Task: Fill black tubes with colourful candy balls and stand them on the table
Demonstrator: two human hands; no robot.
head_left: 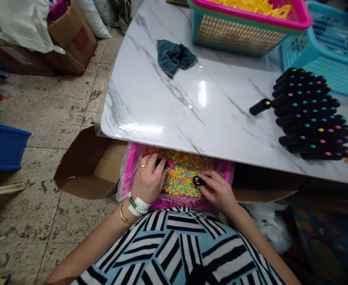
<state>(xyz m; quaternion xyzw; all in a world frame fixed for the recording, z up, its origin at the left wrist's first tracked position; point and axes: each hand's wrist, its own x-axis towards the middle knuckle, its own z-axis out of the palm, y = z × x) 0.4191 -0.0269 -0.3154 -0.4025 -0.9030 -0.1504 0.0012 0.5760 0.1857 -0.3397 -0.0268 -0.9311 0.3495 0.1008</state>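
Observation:
A pink tray lined with clear plastic is filled with small coloured beads. Over its left side, my left hand closes its fingers around a small black piece, mostly hidden by them. A bright pink bit shows beside those fingertips. On the right, my right hand pinches a round black piece just at the beads, and a few coloured beads show on its face.
Many black tubes with coloured tips lie grouped on the marble table; one tube lies apart. A teal cloth, a pink-rimmed basket and a blue basket are behind. An open carton stands left.

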